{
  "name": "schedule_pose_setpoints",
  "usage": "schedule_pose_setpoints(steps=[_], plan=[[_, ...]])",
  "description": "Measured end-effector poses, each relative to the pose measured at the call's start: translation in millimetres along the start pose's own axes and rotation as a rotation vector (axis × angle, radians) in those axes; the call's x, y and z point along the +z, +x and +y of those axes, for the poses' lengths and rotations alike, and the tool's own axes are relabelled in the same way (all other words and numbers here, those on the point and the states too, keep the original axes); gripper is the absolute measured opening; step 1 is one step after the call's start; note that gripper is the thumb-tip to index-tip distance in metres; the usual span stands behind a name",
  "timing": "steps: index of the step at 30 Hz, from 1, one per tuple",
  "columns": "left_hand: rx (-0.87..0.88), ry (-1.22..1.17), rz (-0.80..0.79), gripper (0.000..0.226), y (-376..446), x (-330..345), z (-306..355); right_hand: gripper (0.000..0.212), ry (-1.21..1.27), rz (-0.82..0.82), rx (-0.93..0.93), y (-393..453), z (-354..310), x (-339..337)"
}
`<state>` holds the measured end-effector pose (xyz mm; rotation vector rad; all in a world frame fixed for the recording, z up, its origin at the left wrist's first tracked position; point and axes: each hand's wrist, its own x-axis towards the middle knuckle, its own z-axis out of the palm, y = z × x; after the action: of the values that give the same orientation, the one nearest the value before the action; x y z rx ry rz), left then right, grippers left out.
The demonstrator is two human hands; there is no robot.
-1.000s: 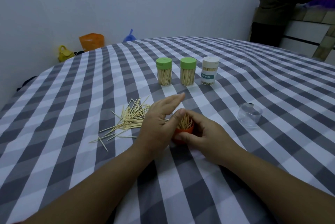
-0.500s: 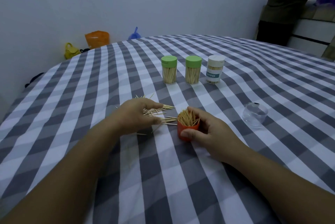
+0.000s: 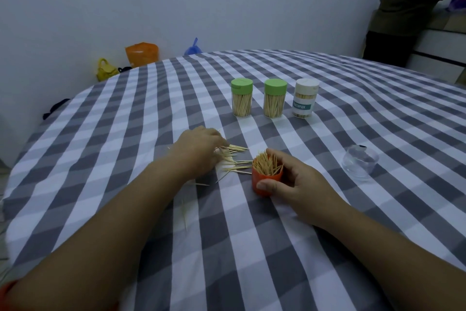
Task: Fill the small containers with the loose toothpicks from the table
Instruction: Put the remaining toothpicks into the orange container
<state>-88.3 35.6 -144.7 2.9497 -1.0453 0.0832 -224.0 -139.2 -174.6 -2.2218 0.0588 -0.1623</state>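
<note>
So the right hand (image 3: pixel 300 184) is curled round a little orange cup (image 3: pixel 264 184), round plastic and bristling with thin wooden picks. Just left of the cup, the left hand (image 3: pixel 199 152) lies palm-down on the loose toothpicks (image 3: pixel 234 159), fingers bent over them; can't tell if any are actually pinched. Behind the cup stand three capped jars (image 3: pixel 274 99), full. Right of it, a clear lid (image 3: pixel 359 165) on the checked cloth (image 3: pixel 252 247).
</note>
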Motion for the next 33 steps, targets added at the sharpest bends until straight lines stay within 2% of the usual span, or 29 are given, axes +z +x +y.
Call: schedule_pose_setpoints(steps=[2, 5, 14, 19, 25, 27, 29, 31, 33], plan=[[0.02, 0.009, -0.064, 0.052, 5, 6, 0, 0.074, -0.003, 0.002, -0.001, 0, 0, 0], [0.011, 0.011, -0.137, 0.056, 11, 12, 0, 0.074, 0.002, -0.002, 0.001, 0, 0, 0], [0.083, 0.196, 0.017, 0.04, 5, 15, 18, 0.075, 0.014, 0.004, -0.011, 0, 0, 0], [0.075, 0.07, 0.192, 0.033, -4, 25, 30, 0.076, 0.006, 0.003, -0.015, 1, 0, 1], [-0.027, -0.312, 0.331, 0.036, -6, 18, 40, 0.076, 0.03, 0.005, -0.026, 0, 3, 1], [-0.081, -0.583, 0.411, 0.025, -10, 17, 44, 0.077, 0.037, 0.006, -0.025, 0, 3, 1], [-0.119, -0.955, 0.451, 0.015, -14, 14, 46, 0.08, 0.042, 0.011, -0.029, 0, 2, 1], [-0.126, -1.285, 0.418, 0.009, -18, 7, 48, 0.079, 0.039, 0.004, -0.027, 0, 2, 1], [-0.109, -1.5, 0.376, 0.011, -20, 1, 49, 0.079, 0.035, -0.001, -0.026, 1, 2, 1]])
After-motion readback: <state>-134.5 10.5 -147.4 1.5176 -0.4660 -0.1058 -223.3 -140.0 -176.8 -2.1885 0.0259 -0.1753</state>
